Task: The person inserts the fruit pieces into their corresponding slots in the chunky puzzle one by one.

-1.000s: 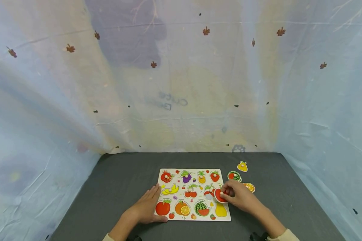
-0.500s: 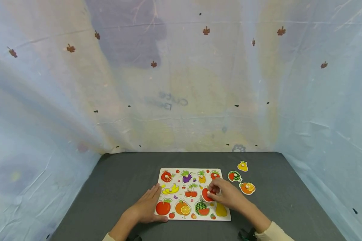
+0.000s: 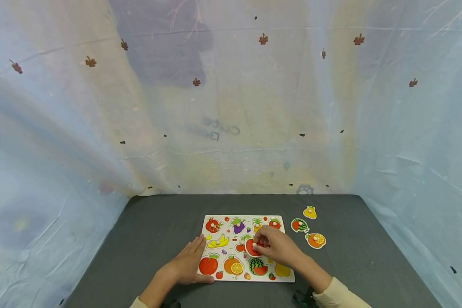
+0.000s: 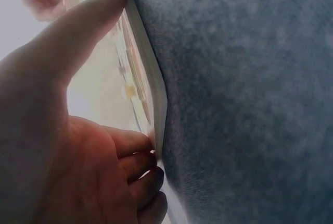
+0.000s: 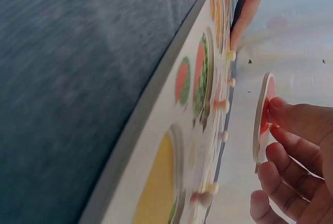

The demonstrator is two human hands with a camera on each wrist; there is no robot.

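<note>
A white fruit puzzle board (image 3: 288,279) lies on the dark table. My left hand (image 3: 186,263) rests along its left edge, fingers extended, with the thumb at the front left corner. In the left wrist view the fingertips (image 4: 148,182) press against the board's side. Over the middle of the board, my right hand (image 3: 279,246) pinches a red apple puzzle piece (image 3: 250,247) by its small knob. The right wrist view has this apple piece (image 5: 264,112) raised off the board and tilted on edge. It covers part of the cherry picture.
Three loose pieces lie right of the board: a pear (image 3: 309,212), a watermelon (image 3: 299,225) and an orange (image 3: 316,241). Small knobs (image 5: 222,106) stick up from pieces seated in the board. A patterned cloth (image 3: 231,107) hangs behind and beside the table (image 3: 158,218).
My right hand has carried the apple piece leftward from the board's right edge to over its middle, uncovering the loose orange piece. The left hand has stayed in place.
</note>
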